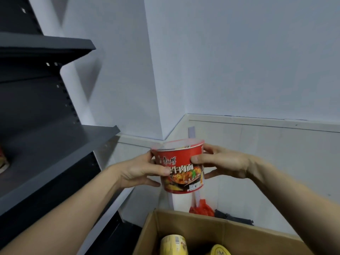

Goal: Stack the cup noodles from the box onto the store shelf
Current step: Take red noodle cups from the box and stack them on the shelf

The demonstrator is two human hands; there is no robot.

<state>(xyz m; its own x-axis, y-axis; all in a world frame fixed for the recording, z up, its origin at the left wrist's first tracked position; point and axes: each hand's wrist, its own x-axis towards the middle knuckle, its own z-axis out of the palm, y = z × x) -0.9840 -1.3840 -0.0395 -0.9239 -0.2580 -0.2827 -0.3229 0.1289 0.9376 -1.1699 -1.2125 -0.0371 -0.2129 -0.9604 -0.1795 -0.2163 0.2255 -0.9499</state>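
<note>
The job is under way but, judging by how things lie, most of it is left to do. A red cup noodle (180, 166) hangs in the air, upright with a slight tilt, above the far edge of the cardboard box (184, 218) and to the right of the store shelf (55, 144). It touches neither of them.

The left hand (139, 172) grips the cup's left side, with the thumb across the printed front and the fingers curled behind and under it. The right hand (224, 162) grips the opposite side, with the thumb pressed on the front below the rim and the other fingers wrapped round the back. Both hands are closed on this one cup, so neither is free.

On the shelf's middle board only one item shows. At the far left edge, cut off by the frame, is part of what looks like a placed cup (2, 161). Nothing shows on the part of the upper board (46, 45) that is in view.

Two yellow cups lie in the box near its front. One yellow cup (173, 244) is to the left and the other yellow cup (219, 250) is to the right. The rest of the box's inside is out of frame, so the number left cannot be told.

The step in hand appears to be the carry. The red cup has yet to go leftward to the middle board and be set down, and the yellow ones would follow it.
</note>
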